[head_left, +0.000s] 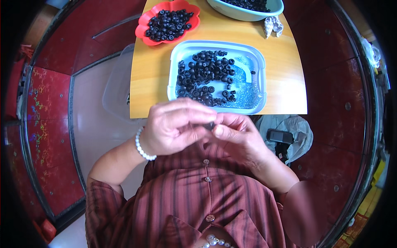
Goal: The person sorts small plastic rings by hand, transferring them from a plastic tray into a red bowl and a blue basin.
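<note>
Between my fingertips, just off the table's near edge, sits a small black part (209, 125), mostly covered by the fingers. My left hand (175, 126) pinches it from the left, a white bead bracelet on that wrist. From the other side my right hand (237, 131) grips it with thumb and fingers. Right beyond both hands stands a light blue rectangular tray (259, 62). Many black round hollow parts (204, 68) are heaped in its left half, and small clear bits (248, 93) cover its right side.
A red flower-shaped bowl (142, 31) of black parts stands at the far left of the wooden table (285, 82). At the back is a pale green basin (244, 15) with more. Grey-white cloths (273, 27) lie beside it. Below the right edge, a dark phone (280, 136) rests on a white bag (304, 138).
</note>
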Motion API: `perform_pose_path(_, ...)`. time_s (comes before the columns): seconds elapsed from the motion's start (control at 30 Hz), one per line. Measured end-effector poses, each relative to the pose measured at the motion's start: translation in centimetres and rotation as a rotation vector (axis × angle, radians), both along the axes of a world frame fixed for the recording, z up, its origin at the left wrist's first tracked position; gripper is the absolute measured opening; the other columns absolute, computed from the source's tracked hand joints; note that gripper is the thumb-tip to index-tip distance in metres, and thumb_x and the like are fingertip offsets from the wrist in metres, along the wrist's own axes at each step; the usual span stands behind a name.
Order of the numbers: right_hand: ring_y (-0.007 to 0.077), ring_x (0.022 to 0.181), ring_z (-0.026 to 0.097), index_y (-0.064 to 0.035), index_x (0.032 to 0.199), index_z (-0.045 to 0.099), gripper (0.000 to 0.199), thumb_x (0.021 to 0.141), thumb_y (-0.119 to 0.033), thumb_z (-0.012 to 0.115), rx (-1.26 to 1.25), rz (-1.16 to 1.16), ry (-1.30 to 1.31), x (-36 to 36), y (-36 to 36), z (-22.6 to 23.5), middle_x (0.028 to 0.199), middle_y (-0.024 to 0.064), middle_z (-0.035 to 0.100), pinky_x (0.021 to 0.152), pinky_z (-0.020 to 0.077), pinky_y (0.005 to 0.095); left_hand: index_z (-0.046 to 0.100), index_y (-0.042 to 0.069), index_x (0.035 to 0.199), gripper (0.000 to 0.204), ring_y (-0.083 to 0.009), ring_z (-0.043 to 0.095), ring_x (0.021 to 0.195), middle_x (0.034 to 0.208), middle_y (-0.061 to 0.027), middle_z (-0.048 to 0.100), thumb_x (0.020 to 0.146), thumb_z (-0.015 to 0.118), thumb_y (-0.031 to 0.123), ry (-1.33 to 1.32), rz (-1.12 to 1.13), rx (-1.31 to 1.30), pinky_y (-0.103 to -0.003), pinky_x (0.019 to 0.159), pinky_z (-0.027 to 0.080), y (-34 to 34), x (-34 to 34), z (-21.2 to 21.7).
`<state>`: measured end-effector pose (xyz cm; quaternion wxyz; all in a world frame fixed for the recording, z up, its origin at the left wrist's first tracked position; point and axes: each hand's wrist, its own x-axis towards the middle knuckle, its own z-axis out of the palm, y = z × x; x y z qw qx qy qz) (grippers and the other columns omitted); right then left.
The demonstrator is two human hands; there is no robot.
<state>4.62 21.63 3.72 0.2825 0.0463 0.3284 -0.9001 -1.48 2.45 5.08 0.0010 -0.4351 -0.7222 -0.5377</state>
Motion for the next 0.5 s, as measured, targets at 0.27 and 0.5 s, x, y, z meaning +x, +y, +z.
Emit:
perform_pose_path(0.27,0.0274,0.079,0.060,-0.0079,0.081,0.070,0.008,0.078,-0.013,0.064,1.826,-0.306,0.866,-5.3,6.4,-2.4,0.080,0.0091,0.063,0.074,0.0415,0.0388,0.065,0.001,0.100,0.021,-0.0069,0.060,0.080,0.089,-0.0020,0.066,0.080,0.067,0.003,0.128,0.643,-0.185,-0.022,0.072,0.050,-4.1,-15.9,-1.2)
perform_pose_path(0.5,0.0225,0.081,0.058,-0.0152,0.081,0.067,0.009,0.073,-0.019,0.069,2.025,-0.194,1.034,-7.6,5.5,-4.1,0.077,0.0034,0.062,0.077,0.0367,0.0382,0.068,0.014,0.103,0.025,-0.0252,0.063,0.084,0.095,-0.0079,0.066,0.078,0.066,0.014,0.509,0.820,-0.550,-0.033,0.077,0.052,-6.7,-23.5,-5.2)
